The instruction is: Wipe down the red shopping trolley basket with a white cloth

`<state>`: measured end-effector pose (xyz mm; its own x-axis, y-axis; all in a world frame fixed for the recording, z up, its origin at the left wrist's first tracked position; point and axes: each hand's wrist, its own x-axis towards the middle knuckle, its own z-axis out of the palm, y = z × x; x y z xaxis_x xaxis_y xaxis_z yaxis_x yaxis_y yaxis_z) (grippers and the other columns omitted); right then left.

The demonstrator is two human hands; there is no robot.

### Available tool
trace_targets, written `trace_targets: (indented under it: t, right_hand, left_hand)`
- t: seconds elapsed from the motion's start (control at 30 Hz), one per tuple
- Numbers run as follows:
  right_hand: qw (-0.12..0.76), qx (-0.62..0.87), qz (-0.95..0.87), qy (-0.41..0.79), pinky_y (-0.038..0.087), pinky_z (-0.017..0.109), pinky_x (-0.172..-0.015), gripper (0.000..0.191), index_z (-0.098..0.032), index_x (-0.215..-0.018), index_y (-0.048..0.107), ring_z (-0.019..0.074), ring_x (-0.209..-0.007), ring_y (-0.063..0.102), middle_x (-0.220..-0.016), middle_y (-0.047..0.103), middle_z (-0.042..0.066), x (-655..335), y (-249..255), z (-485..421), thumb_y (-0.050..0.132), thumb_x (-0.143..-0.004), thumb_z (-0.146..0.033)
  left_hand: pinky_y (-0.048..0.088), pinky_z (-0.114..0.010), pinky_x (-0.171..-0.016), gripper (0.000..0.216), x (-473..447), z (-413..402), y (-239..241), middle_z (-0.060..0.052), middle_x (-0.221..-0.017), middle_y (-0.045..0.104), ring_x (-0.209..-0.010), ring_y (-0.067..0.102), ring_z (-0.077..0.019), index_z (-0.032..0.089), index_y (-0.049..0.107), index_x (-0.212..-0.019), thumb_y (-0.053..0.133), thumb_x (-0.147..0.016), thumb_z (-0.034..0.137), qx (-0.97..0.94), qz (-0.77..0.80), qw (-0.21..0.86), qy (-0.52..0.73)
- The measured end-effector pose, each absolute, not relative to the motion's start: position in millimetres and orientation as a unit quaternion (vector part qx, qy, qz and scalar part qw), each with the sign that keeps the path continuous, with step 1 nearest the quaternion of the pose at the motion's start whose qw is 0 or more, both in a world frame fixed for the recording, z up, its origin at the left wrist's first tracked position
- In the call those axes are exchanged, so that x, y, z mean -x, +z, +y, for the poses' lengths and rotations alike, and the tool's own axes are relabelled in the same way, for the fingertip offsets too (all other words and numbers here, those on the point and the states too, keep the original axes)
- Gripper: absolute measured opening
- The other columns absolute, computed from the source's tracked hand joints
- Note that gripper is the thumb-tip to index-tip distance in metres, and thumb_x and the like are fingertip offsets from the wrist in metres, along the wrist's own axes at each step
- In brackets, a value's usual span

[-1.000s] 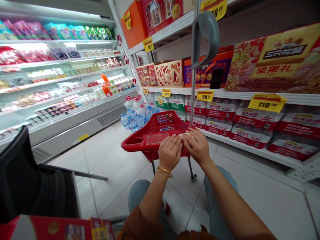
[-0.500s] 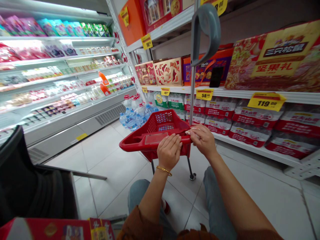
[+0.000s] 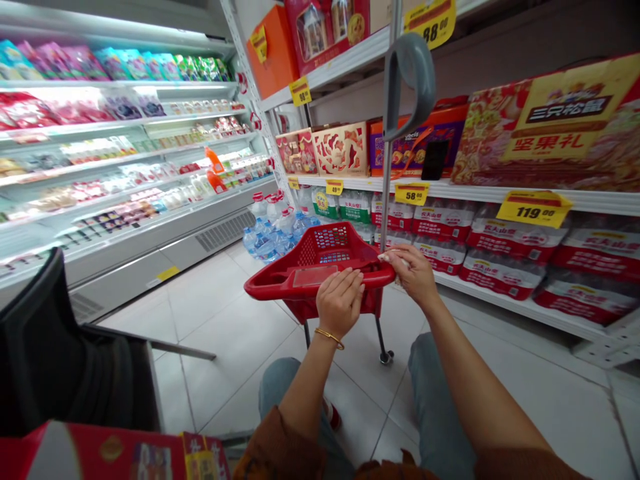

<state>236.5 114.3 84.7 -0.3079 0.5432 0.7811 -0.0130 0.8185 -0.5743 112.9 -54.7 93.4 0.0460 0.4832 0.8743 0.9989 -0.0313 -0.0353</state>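
A small red shopping cart (image 3: 300,308) stands in front of my knees, its red handle (image 3: 273,288) toward me. My left hand (image 3: 341,297) lies over the middle of the handle, fingers together and curled round it. At the handle's right end my right hand (image 3: 411,270) is closed, its fingertips pinching a crumpled white wipe (image 3: 399,279) against the corner. Most of the wipe is hidden by the fingers. Just behind rises a metal pole (image 3: 386,200) with a grey loop grip (image 3: 425,87).
A lit chiller (image 3: 130,233) full of packets runs along the left. Shelves to the right hold gift boxes (image 3: 550,127) and bottled water packs (image 3: 505,257). Water jugs (image 3: 270,233) stand behind the cart. A black chair (image 3: 75,360) and red box (image 3: 110,453) are at lower left.
My right hand has shifted slightly outward along the handle's right end, uncovering more of the red corner. My left hand stays on the handle. The view has tilted slightly.
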Motion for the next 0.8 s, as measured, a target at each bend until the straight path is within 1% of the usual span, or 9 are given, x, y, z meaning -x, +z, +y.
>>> trace_targets:
  t: [0.1,0.17,0.23,0.3,0.37,0.4,0.47,0.63,0.8]
  right_hand:
    - [0.598,0.197,-0.740,0.237,0.056,0.038,-0.085,0.023,-0.023,-0.089,0.076,0.0210,-0.091,0.067,-0.090,0.072,0.007,-235,89,100,0.059,-0.092,-0.038]
    - [0.611,0.194,-0.734,0.226,0.056,0.037,-0.086,0.022,-0.023,-0.093,0.076,0.0212,-0.094,0.067,-0.094,0.072,0.007,-233,93,84,0.059,-0.092,-0.037]
    - [0.601,0.167,-0.755,0.204,0.056,0.037,-0.088,0.022,-0.024,-0.098,0.075,0.0207,-0.098,0.067,-0.103,0.072,0.008,-230,95,64,0.056,-0.094,-0.034]
    - [0.575,0.139,-0.792,0.147,0.052,0.041,-0.097,0.020,-0.025,-0.101,0.074,0.0219,-0.106,0.066,-0.110,0.072,0.008,-226,95,47,0.056,-0.095,-0.031]
    - [0.557,0.135,-0.815,0.086,0.047,0.046,-0.104,0.019,-0.024,-0.104,0.072,0.0236,-0.110,0.064,-0.112,0.072,0.008,-222,92,36,0.056,-0.094,-0.028]
    - [0.556,0.141,-0.817,0.064,0.045,0.047,-0.105,0.019,-0.024,-0.105,0.071,0.0239,-0.109,0.064,-0.111,0.072,0.008,-219,89,33,0.057,-0.094,-0.027]
    - [0.566,0.151,-0.809,0.039,0.047,0.044,-0.101,0.019,-0.023,-0.106,0.071,0.0230,-0.104,0.065,-0.108,0.073,0.008,-216,85,33,0.057,-0.093,-0.025]
    - [0.583,0.135,-0.801,0.005,0.051,0.039,-0.089,0.014,-0.022,-0.099,0.071,0.0214,-0.093,0.066,-0.098,0.074,0.008,-215,79,47,0.059,-0.091,-0.024]
    - [0.594,0.138,-0.792,0.038,0.053,0.038,-0.086,0.015,-0.023,-0.093,0.073,0.0204,-0.089,0.067,-0.092,0.074,0.006,-218,81,60,0.058,-0.091,-0.026]
  left_hand:
    - [0.051,-0.038,-0.095,0.025,-111,-56,93,-0.005,-0.112,0.075,-0.109,0.069,-0.0208,0.020,0.068,-0.113,0.055,-0.092,0.018,0.625,-0.595,0.357,-0.358]
    - [0.050,-0.038,-0.095,0.025,-110,-57,92,-0.006,-0.112,0.075,-0.109,0.068,-0.0206,0.020,0.068,-0.113,0.055,-0.091,0.018,0.625,-0.596,0.352,-0.362]
    - [0.049,-0.038,-0.096,0.026,-109,-57,91,-0.006,-0.112,0.075,-0.109,0.068,-0.0207,0.020,0.068,-0.113,0.056,-0.091,0.017,0.627,-0.596,0.349,-0.361]
    - [0.049,-0.038,-0.096,0.025,-109,-58,91,-0.007,-0.111,0.075,-0.108,0.069,-0.0211,0.018,0.069,-0.111,0.054,-0.090,0.016,0.629,-0.593,0.352,-0.360]
    - [0.049,-0.038,-0.095,0.026,-109,-58,90,-0.008,-0.108,0.076,-0.107,0.069,-0.0213,0.017,0.070,-0.107,0.051,-0.090,0.014,0.627,-0.590,0.356,-0.363]
    - [0.049,-0.038,-0.095,0.026,-109,-58,89,-0.009,-0.108,0.076,-0.107,0.069,-0.0213,0.017,0.071,-0.106,0.050,-0.090,0.013,0.626,-0.589,0.357,-0.365]
    - [0.049,-0.038,-0.096,0.027,-108,-58,89,-0.009,-0.108,0.076,-0.107,0.069,-0.0214,0.017,0.071,-0.107,0.050,-0.089,0.013,0.627,-0.588,0.356,-0.367]
    - [0.049,-0.038,-0.096,0.025,-107,-59,91,-0.008,-0.111,0.075,-0.107,0.069,-0.0213,0.018,0.070,-0.109,0.054,-0.090,0.015,0.634,-0.586,0.352,-0.361]
    - [0.049,-0.037,-0.095,0.024,-106,-58,92,-0.006,-0.110,0.076,-0.106,0.070,-0.0206,0.018,0.069,-0.111,0.058,-0.090,0.016,0.637,-0.581,0.354,-0.363]
